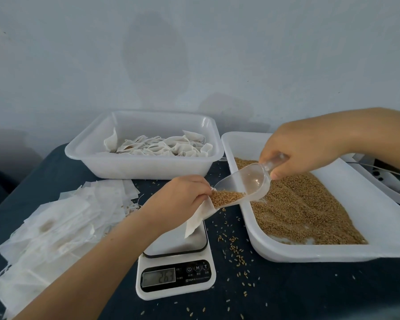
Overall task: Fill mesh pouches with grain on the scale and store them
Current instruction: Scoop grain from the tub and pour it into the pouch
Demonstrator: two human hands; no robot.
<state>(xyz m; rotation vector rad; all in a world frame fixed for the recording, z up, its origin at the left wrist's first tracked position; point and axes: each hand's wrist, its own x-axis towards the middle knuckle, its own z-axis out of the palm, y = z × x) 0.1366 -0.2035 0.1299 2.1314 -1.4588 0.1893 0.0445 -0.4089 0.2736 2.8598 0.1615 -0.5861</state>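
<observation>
My left hand pinches the mouth of a white mesh pouch that hangs onto the steel platform of the white kitchen scale. My right hand grips the handle of a clear plastic scoop, tilted down toward the pouch. Brown grain sits at the scoop's lip, right at the pouch's opening. The scale's display shows digits, too blurred to read surely. A white tray on the right holds loose grain.
A white tub at the back holds several filled pouches. A heap of flat empty pouches lies on the left of the dark table. Spilled grains are scattered between scale and tray. A wall rises behind.
</observation>
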